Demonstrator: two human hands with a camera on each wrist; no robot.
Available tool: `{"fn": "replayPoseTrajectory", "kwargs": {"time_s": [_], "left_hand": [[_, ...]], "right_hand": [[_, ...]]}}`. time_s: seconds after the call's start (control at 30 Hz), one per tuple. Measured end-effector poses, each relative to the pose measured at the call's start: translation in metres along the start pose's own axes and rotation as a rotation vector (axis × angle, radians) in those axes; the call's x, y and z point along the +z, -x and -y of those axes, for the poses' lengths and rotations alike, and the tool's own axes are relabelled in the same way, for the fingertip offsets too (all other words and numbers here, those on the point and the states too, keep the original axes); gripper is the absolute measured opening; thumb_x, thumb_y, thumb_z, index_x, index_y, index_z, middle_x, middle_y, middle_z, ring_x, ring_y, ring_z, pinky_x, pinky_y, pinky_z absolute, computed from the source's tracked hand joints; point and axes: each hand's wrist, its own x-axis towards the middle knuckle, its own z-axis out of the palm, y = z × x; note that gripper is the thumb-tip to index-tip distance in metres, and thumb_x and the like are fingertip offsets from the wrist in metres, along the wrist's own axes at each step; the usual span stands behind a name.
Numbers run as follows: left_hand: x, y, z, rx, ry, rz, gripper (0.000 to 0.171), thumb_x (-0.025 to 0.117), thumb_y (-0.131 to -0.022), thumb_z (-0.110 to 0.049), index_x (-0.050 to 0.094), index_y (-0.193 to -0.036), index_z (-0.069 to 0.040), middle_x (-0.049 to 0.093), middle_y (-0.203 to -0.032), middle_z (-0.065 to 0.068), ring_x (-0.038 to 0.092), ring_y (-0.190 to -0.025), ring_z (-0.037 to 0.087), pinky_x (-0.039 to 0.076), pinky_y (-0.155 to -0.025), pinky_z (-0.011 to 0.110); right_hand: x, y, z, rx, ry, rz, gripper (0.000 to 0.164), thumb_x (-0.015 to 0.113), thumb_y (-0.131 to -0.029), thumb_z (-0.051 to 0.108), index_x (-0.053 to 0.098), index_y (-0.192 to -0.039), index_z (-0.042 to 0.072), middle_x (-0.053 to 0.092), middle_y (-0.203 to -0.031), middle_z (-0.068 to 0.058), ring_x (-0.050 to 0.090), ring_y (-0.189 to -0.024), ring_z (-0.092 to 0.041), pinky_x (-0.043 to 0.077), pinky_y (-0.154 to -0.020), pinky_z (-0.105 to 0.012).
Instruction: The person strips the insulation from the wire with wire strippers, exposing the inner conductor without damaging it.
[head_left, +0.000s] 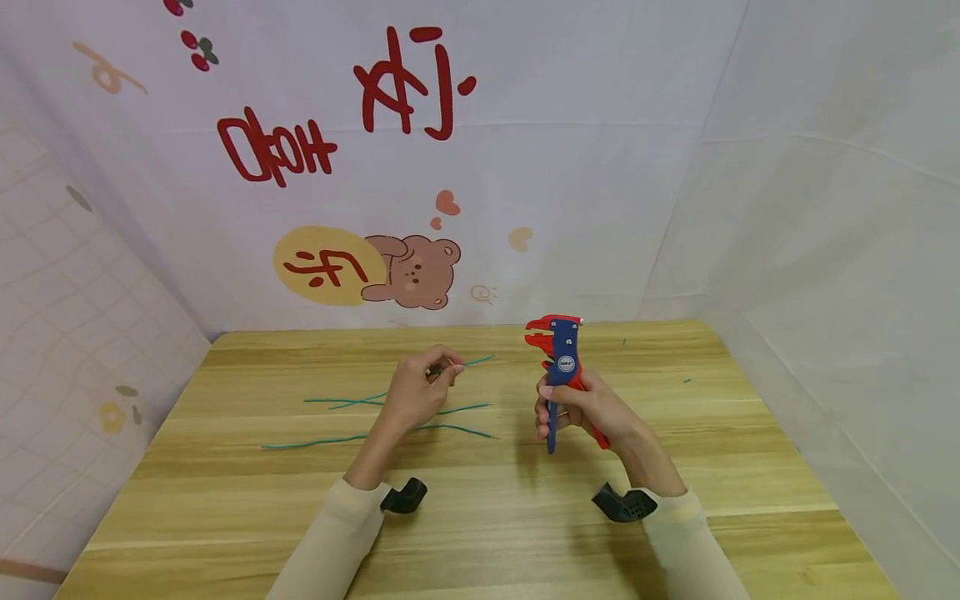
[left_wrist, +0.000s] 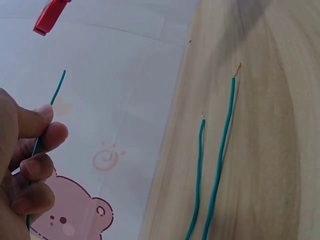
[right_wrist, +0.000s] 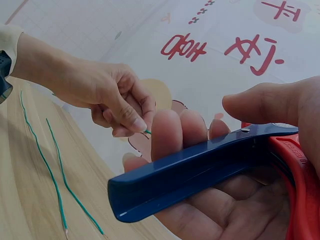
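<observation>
My right hand (head_left: 594, 408) grips the red-and-blue wire stripper (head_left: 564, 354) by its handles. Left of the stripper, my left hand (head_left: 418, 387) pinches a green wire (left_wrist: 59, 86), its tip apart from the stripper. Two more green wires (left_wrist: 221, 154) with bare ends lie on the table (head_left: 480, 533) left of the stripper; green scraps (head_left: 687, 381) lie to its right.

Green wire (head_left: 480, 360) in left fingers (head_left: 449, 374), blue-red stripper (head_left: 564, 357) in right fingers (head_left: 567, 395)

Three green wires (left_wrist: 199, 170); one red-blue plier tool (head_left: 564, 358); two hands (head_left: 417, 392); two green scraps (head_left: 687, 381); one table (head_left: 480, 542).
</observation>
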Motion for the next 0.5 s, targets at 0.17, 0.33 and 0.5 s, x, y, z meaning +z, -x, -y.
{"fn": "replayPoseTrajectory", "kwargs": {"time_s": [0.17,0.33,0.5], "left_hand": [[-0.006,0.001,-0.003,0.030,0.013,-0.004,0.008,0.070,-0.098,-0.014,0.077,-0.099,-0.010,0.064,-0.065,0.004,0.039,-0.052,0.005,0.033,-0.052,0.019],[-0.009,0.001,-0.007,0.078,0.004,-0.013,0.007,0.071,-0.098,-0.016,0.077,-0.097,-0.016,0.062,-0.062,-0.003,0.039,-0.051,0.004,0.032,-0.051,0.019],[-0.014,0.001,-0.011,0.102,-0.007,-0.033,0.005,0.072,-0.097,-0.017,0.078,-0.097,-0.016,0.059,-0.062,-0.007,0.037,-0.051,0.003,0.031,-0.050,0.020]], "right_hand": [[0.002,0.000,0.001,0.012,0.011,-0.005,0.015,0.052,-0.107,0.015,0.053,-0.105,0.000,0.070,-0.081,-0.006,0.076,-0.073,-0.021,0.063,-0.078,-0.042],[0.002,-0.001,0.001,-0.004,0.011,0.014,0.014,0.051,-0.107,0.013,0.054,-0.104,-0.001,0.070,-0.081,-0.006,0.076,-0.073,-0.021,0.063,-0.077,-0.042],[0.003,-0.001,-0.001,-0.004,0.008,0.030,0.014,0.051,-0.106,0.011,0.054,-0.104,-0.002,0.070,-0.081,-0.006,0.075,-0.073,-0.021,0.063,-0.076,-0.041]]}}
